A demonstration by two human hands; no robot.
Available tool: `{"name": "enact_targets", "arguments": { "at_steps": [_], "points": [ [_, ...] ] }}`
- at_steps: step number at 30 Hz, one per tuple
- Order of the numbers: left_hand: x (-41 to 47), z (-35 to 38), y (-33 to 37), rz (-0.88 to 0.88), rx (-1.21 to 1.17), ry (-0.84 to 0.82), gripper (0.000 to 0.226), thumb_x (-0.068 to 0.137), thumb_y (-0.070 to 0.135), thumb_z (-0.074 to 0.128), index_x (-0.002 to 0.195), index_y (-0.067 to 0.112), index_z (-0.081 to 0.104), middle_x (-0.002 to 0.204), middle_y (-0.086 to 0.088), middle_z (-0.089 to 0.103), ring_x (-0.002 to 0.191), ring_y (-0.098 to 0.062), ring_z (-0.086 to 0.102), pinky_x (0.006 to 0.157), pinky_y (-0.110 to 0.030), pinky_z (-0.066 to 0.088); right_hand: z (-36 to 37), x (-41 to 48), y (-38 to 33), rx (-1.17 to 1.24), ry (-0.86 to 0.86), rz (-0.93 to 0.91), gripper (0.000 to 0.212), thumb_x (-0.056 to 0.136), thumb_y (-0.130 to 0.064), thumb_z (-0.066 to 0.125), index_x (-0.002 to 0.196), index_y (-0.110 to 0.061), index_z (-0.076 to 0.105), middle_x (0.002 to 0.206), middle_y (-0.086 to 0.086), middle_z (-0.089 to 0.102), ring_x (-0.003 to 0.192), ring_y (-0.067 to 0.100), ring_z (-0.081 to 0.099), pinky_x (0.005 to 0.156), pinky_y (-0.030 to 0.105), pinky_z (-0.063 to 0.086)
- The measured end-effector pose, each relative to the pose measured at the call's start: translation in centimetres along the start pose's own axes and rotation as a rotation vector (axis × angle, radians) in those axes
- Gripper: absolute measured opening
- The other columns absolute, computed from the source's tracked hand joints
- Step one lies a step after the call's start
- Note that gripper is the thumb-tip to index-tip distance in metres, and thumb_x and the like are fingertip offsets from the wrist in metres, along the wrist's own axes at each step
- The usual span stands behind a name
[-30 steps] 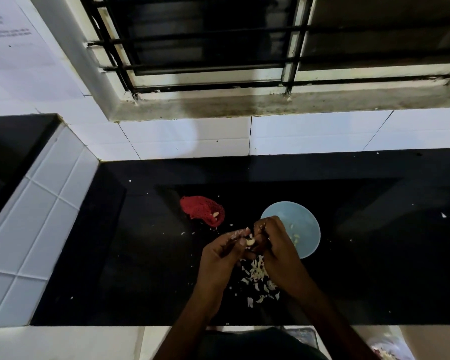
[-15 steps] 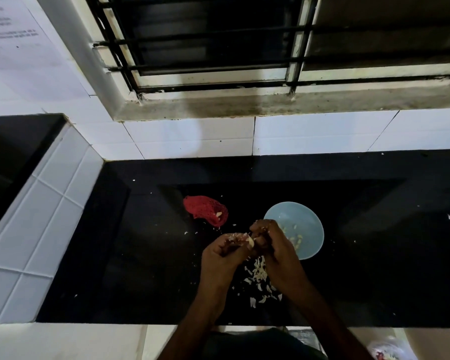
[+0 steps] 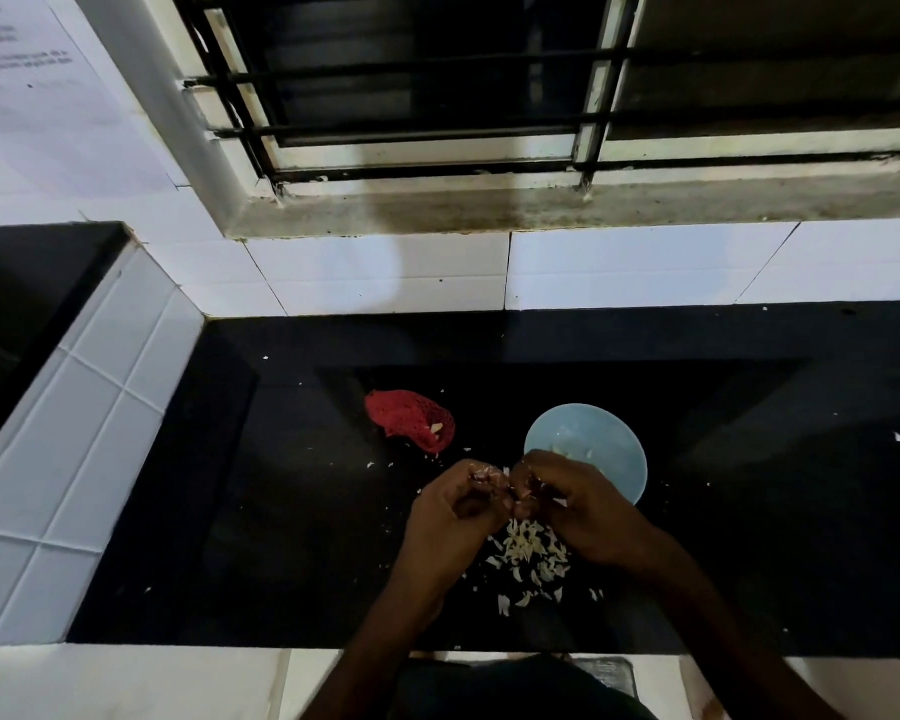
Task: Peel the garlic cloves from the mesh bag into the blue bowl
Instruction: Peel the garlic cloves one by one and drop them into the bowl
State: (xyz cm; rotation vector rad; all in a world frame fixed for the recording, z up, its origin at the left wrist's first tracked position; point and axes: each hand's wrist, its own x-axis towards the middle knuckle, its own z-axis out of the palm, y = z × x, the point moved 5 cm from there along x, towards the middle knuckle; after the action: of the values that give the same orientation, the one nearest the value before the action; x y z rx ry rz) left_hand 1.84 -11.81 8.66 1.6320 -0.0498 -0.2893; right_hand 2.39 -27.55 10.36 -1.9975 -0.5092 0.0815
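Observation:
A red mesh bag [image 3: 409, 426] lies flat on the black counter, with a pale clove showing at its open right end. To its right stands the blue bowl [image 3: 611, 449], holding a few pale garlic pieces. In front of the bowl my left hand [image 3: 455, 517] and my right hand [image 3: 575, 506] meet fingertip to fingertip, pinching a small garlic clove [image 3: 494, 479] with papery skin between them. The clove is mostly hidden by the fingers. My right hand covers the bowl's near-left rim.
A heap of white garlic skins [image 3: 528, 556] lies on the counter under my hands. Loose flakes are scattered around. A white tiled wall and barred window rise behind; a tiled ledge [image 3: 89, 439] borders the left. The counter's front edge [image 3: 230, 648] is close.
Both hands stay together over the skin pile, fingers shifting slightly around the clove. The camera view has drifted a little; bag and bowl have not moved.

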Motion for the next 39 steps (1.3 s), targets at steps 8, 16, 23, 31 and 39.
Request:
{"name": "enact_targets", "arguments": {
  "at_steps": [8, 16, 23, 31, 39],
  "points": [
    [-0.5, 0.4, -0.4, -0.119, -0.224, 0.074, 0.024, 0.081, -0.017, 0.068, 0.083, 0.008, 0.071, 0.08, -0.007, 0.074, 0.078, -0.014, 0.069, 0.071, -0.023, 0.054, 1.0, 0.0, 1.1, -0.203, 0.03, -0.19, 0.016, 0.091, 0.005, 0.062, 0.102, -0.003, 0.07, 0.102, 0.004, 0.066, 0.098, 0.013, 0.063, 0.084, 0.023, 0.049],
    [-0.5, 1.0, -1.6, -0.299, -0.525, 0.135, 0.025, 0.088, -0.001, 0.069, 0.085, 0.023, 0.077, 0.093, -0.007, 0.073, 0.094, -0.026, 0.064, 0.084, -0.036, 0.048, 1.1, 0.0, 0.8, -0.235, 0.264, -0.171, 0.033, 0.085, 0.006, 0.052, 0.105, -0.019, 0.058, 0.105, -0.005, 0.057, 0.099, 0.01, 0.057, 0.086, 0.018, 0.045],
    [-0.5, -0.1, -0.8, -0.097, -0.377, 0.172, 0.023, 0.082, 0.013, 0.076, 0.103, 0.02, 0.074, 0.104, -0.013, 0.075, 0.099, -0.024, 0.072, 0.084, -0.028, 0.055, 1.7, -0.5, 1.7, 0.136, 0.424, 0.097, 0.032, 0.087, 0.006, 0.071, 0.095, -0.024, 0.064, 0.097, -0.01, 0.064, 0.092, 0.011, 0.066, 0.078, 0.025, 0.056],
    [-0.8, 0.5, -0.4, -0.059, -0.382, 0.129, 0.026, 0.087, 0.01, 0.071, 0.113, 0.013, 0.074, 0.111, -0.012, 0.077, 0.108, -0.026, 0.073, 0.089, -0.029, 0.057, 0.9, -1.3, 0.9, -0.046, 0.603, 0.031, 0.017, 0.078, 0.005, 0.076, 0.082, -0.011, 0.072, 0.092, -0.01, 0.065, 0.092, 0.0, 0.064, 0.083, 0.016, 0.05],
    [-1.6, 1.3, -0.3, -0.082, -0.39, 0.118, 0.022, 0.094, 0.003, 0.065, 0.114, 0.007, 0.074, 0.111, -0.009, 0.077, 0.11, -0.022, 0.072, 0.094, -0.031, 0.057, 1.3, -1.5, -0.1, -0.165, 0.649, 0.028, 0.029, 0.08, 0.008, 0.066, 0.088, -0.019, 0.064, 0.093, -0.007, 0.064, 0.1, -0.011, 0.056, 0.091, 0.006, 0.038]
  ]
}}
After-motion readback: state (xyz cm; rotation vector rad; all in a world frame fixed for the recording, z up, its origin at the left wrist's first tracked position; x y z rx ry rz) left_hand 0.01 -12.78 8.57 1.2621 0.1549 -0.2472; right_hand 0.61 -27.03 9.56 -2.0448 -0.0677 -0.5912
